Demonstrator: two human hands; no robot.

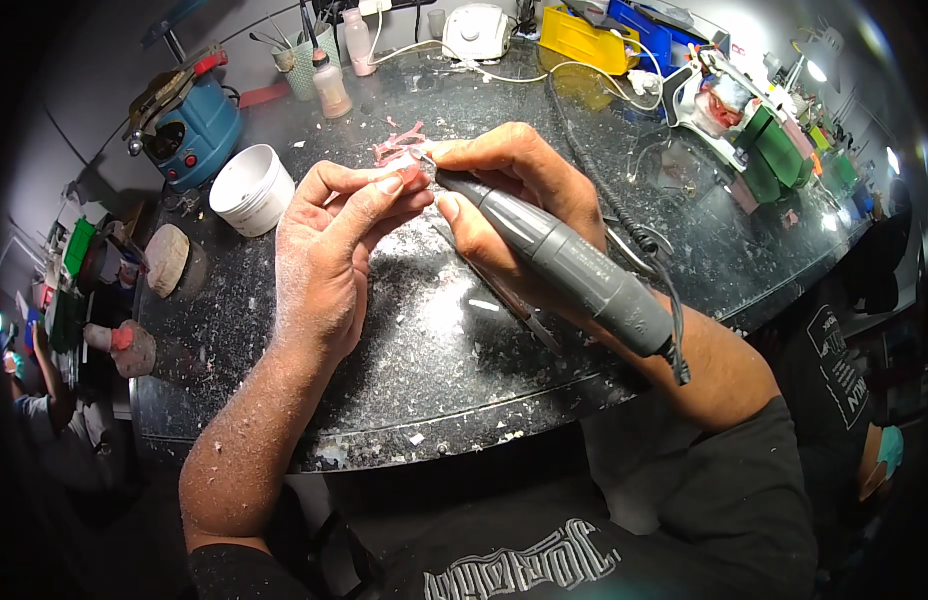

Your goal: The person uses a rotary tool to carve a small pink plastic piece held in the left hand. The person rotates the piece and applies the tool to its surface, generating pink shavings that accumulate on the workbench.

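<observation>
My left hand (329,230), dusted with pale powder, pinches a small pink piece (414,177) between thumb and fingers. Much of the piece is hidden by the fingertips, so its exact shape cannot be made out. My right hand (534,180) is wrapped round a dark grey rotary handpiece (569,265), held slanting with its metal tip at the pink piece. A coiled black cord (639,235) runs by the handpiece. Just beyond my fingers lie branching pink scraps (396,148). Below the handpiece, a thin metal tool (514,308) rests on the table.
White chips and dust litter the black tabletop (404,400). On the left are a white tub (249,195), a blue machine (192,130) and a plaster block (168,260). Behind stand a dropper bottle (331,90), white control box (476,32) and yellow bin (584,42). People show at both edges.
</observation>
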